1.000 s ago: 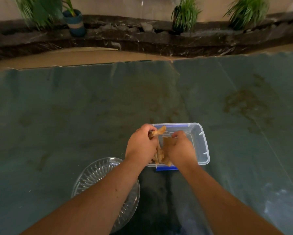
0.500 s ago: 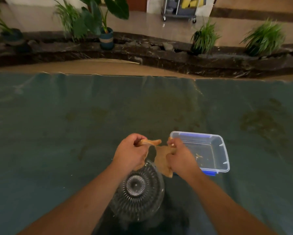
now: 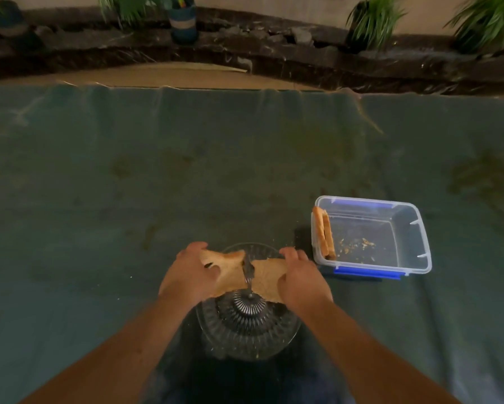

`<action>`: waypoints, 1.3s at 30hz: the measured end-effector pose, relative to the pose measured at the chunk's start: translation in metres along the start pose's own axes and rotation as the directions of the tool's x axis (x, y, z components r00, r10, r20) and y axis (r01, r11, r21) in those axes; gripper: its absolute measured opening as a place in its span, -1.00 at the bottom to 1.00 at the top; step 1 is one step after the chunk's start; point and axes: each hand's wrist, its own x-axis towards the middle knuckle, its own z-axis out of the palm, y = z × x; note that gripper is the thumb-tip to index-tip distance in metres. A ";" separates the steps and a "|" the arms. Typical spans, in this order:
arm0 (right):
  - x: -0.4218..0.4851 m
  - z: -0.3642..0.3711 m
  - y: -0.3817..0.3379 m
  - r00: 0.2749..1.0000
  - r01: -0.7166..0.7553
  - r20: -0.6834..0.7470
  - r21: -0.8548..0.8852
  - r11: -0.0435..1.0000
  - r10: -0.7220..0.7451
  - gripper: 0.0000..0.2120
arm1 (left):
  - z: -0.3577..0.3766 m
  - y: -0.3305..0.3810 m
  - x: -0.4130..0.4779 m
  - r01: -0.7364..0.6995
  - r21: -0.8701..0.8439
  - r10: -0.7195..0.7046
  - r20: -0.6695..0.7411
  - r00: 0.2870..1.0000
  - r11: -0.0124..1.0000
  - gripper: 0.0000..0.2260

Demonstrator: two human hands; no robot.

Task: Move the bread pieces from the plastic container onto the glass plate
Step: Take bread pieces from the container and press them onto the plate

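A ribbed glass plate [image 3: 246, 330] lies on the green cloth in front of me. My left hand [image 3: 186, 277] grips one tan bread piece [image 3: 228, 271] above the plate's far half. My right hand [image 3: 301, 282] grips a second bread piece [image 3: 265, 279] beside it, and the two pieces almost touch. To the right stands the clear plastic container [image 3: 420, 237] with blue clips. Inside it, two bread slices [image 3: 323, 233] lean upright against its left wall, with crumbs on the bottom.
A green cloth [image 3: 128, 185] covers the table. Beyond its far edge runs a dark stone ledge with several potted plants [image 3: 183, 18]. A brownish stain [image 3: 490, 176] marks the cloth at the right.
Both hands lifted bread pieces out of the container and carried them left over the glass plate. The pieces now lie flatter and lower over the plate.
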 end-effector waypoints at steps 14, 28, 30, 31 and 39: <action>-0.020 0.057 0.002 0.925 0.367 0.062 -0.406 0.837 -0.376 -0.33 | 0.067 -0.034 0.001 -0.558 0.606 0.578 0.190 0.793 0.567 -0.51; -0.012 0.041 0.012 0.903 0.419 0.113 -0.454 0.786 -0.416 -0.34 | 0.070 -0.027 -0.005 -0.548 0.604 0.615 0.119 0.779 0.578 -0.44; -0.012 0.042 0.011 0.904 0.415 0.115 -0.464 0.783 -0.411 -0.34 | 0.072 -0.025 -0.004 -0.529 0.604 0.583 0.128 0.802 0.596 -0.50; -0.012 0.043 0.010 0.905 0.414 0.122 -0.471 0.779 -0.407 -0.33 | 0.075 -0.026 -0.003 -0.531 0.606 0.578 0.140 0.804 0.592 -0.52; -0.011 0.044 0.007 0.910 0.410 0.169 -0.496 0.766 -0.378 -0.31 | 0.079 -0.026 -0.003 -0.546 0.603 0.587 0.154 0.795 0.582 -0.48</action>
